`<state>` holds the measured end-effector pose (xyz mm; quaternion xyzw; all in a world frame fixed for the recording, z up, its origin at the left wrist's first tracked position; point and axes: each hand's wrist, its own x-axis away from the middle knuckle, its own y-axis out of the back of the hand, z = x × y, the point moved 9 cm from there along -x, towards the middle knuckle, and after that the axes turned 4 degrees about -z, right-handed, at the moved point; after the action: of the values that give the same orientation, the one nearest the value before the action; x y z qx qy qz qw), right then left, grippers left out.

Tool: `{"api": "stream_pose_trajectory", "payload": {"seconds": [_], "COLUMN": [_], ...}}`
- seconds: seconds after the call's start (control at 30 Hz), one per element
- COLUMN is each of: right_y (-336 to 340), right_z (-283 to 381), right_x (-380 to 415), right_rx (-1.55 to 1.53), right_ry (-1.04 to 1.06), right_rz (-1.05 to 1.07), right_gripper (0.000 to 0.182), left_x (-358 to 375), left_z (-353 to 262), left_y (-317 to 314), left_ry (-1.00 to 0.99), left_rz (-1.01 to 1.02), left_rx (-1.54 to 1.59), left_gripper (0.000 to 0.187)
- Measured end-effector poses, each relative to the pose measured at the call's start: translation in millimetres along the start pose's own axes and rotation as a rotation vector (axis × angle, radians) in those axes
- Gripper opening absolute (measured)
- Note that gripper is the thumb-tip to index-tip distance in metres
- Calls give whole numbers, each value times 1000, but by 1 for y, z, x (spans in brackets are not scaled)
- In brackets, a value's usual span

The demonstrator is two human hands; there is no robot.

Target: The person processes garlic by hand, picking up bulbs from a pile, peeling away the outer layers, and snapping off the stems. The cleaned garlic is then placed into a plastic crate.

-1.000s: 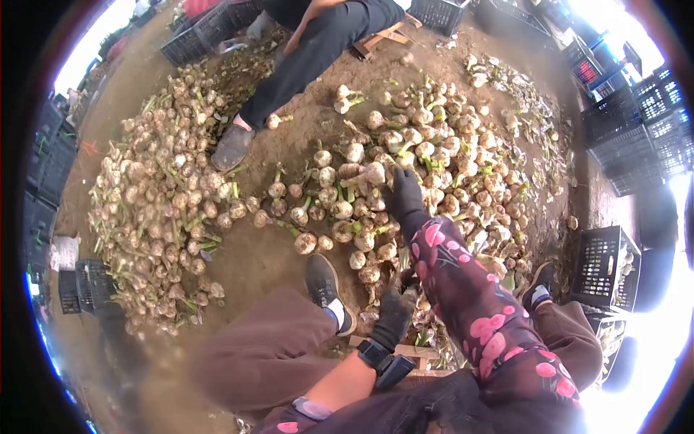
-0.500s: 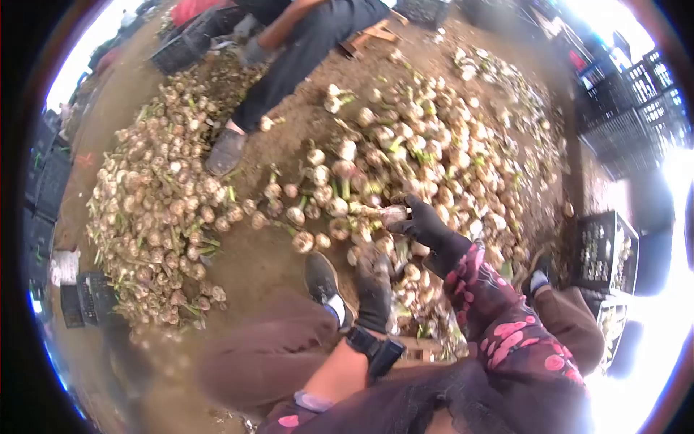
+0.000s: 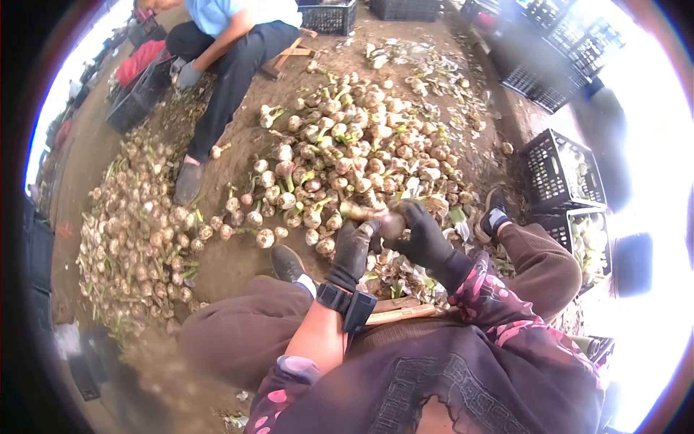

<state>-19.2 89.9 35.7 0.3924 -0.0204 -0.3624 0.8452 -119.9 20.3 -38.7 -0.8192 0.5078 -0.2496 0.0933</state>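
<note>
Both of my hands are in dark gloves and meet in front of my lap. My right hand (image 3: 425,239) is closed round a garlic bulb (image 3: 391,225), whose stem points left. My left hand (image 3: 353,249) is closed at the near side of the bulb, its fingertips against the base of the stem. Whether a tool is in the left hand is hidden. Just beyond my hands lies a big heap of garlic bulbs (image 3: 361,137) with stems. Loose peelings and leaves (image 3: 405,278) lie between my feet.
A second garlic pile (image 3: 137,239) spreads at the left. A co-worker's gloved hand (image 3: 189,75) is near a black crate (image 3: 141,94); their shoe (image 3: 189,183) stands between the piles. Crates (image 3: 564,170) stand at the right. A wooden piece (image 3: 401,314) lies by my lap.
My left hand has risen from the peelings to the bulb in my right hand. The view has shifted, showing more of the co-worker and the right-hand crates.
</note>
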Motion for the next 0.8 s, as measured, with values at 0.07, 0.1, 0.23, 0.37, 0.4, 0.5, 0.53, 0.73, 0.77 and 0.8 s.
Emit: {"api": "stream_pose_trajectory", "payload": {"seconds": [0.07,0.1,0.23,0.37,0.4,0.5,0.53,0.73,0.77,0.8], "right_y": [1,18,44,49,50,56,61,64,66,67], "right_z": [-23,-10,25,36,19,15,26,27,27,28], "right_x": [13,11,22,29,27,29,32,36,36,37], "right_rx": [-561,-283,171,183,17,-21,103,68,72,75], "right_ry": [-419,-234,116,208,41,-10,98,34,37,37], "right_rz": [23,-15,-150,-162,-109,-114,-166,-152,-166,-179], "right_gripper": [69,69,66,63,62,60,60,58,58,59], "left_x": [9,9,1,5,8,16,13,0,1,1], "left_z": [-3,-8,-6,-1,-2,-16,-14,5,11,11], "left_y": [-19,-25,-28,-38,-40,-55,-53,-53,-52,-49], "left_ry": [-1,-29,-159,-95,-97,-77,-75,-162,-95,-95], "left_rz": [93,135,17,44,46,48,53,79,114,113], "left_rx": [454,423,17,2,0,284,280,32,91,91], "left_gripper": [25,25,28,23,23,24,24,16,19,19]}}
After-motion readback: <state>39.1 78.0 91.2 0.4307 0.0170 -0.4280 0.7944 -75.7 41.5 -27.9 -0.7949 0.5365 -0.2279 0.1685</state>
